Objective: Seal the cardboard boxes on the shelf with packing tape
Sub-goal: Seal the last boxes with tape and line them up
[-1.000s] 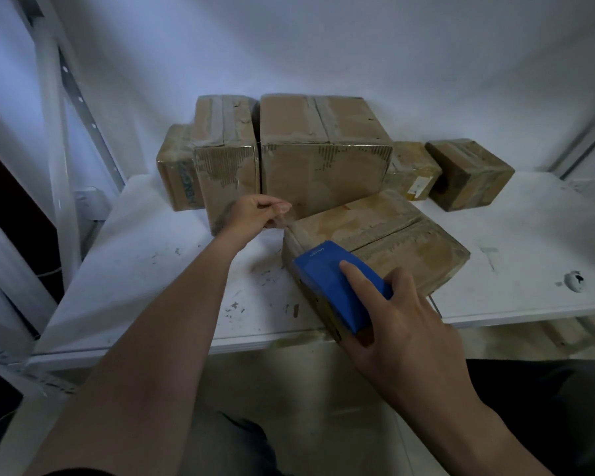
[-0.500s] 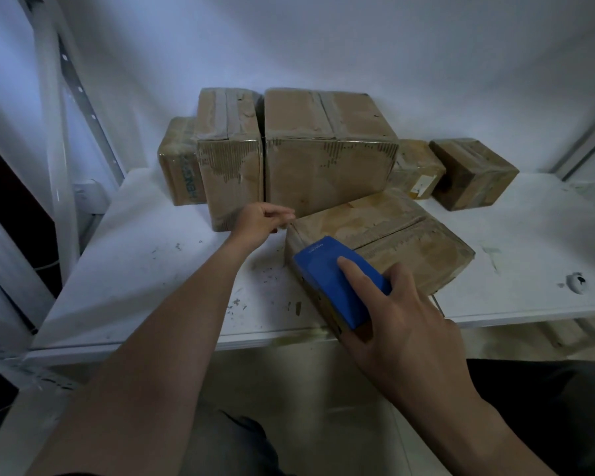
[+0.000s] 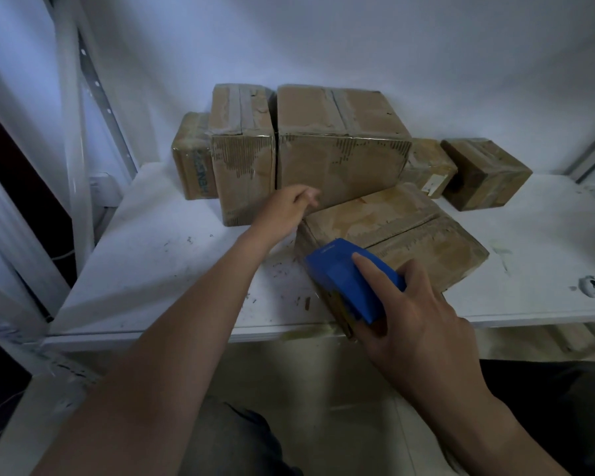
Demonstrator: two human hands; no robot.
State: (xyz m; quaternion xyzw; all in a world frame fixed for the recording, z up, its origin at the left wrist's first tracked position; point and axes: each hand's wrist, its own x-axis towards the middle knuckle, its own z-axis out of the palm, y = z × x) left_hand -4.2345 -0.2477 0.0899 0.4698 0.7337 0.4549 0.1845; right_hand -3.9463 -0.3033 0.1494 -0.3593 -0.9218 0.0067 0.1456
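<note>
A flat cardboard box [image 3: 402, 231] lies slanted near the front of the white shelf [image 3: 172, 269]. My right hand [image 3: 416, 324] grips a blue tape dispenser [image 3: 347, 280] against the box's near left corner, index finger stretched along its top. My left hand [image 3: 285, 211] sits at the box's far left corner with fingers curled; what it holds is hidden. Behind stand a large box [image 3: 337, 149] and a tall narrow box [image 3: 243, 156].
A small box [image 3: 193, 159] stands at the far left of the row. Two more small boxes [image 3: 430, 166] [image 3: 485, 173] sit at the back right. A white upright post [image 3: 73, 132] rises on the left. Scraps litter the shelf; a small hole [image 3: 589, 286] marks its right side.
The view has shifted slightly. My left hand has stayed at the box's far corner, and my right hand with the dispenser has barely moved.
</note>
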